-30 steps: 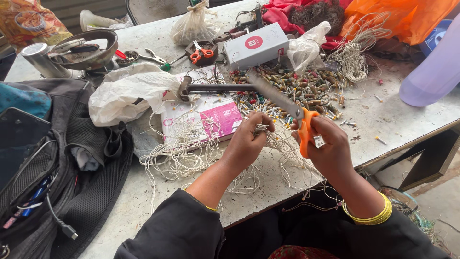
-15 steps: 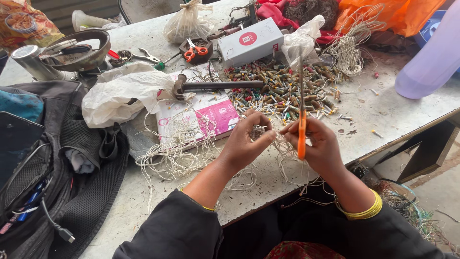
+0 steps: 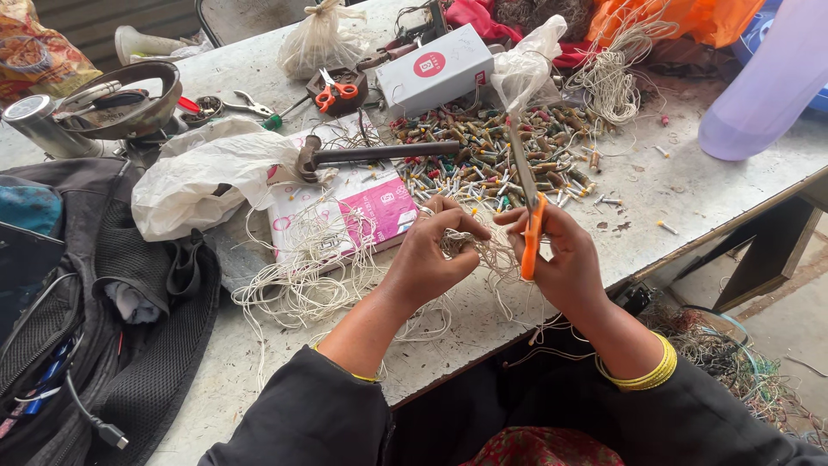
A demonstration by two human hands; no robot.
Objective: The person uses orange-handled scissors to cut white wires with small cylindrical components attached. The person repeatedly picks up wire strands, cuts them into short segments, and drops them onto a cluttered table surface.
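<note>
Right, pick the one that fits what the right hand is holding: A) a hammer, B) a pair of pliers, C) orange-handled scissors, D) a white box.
C: the right hand grips orange-handled scissors with the blades pointing away from the person, while the hammer lies on the table.

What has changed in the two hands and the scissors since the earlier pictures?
The right hand turned the orange-handled scissors from slanting up-left to nearly upright, blades pointing away. The left hand kept pinching the white string. The hammer, grey box and pile of small tubes stayed put.
</note>
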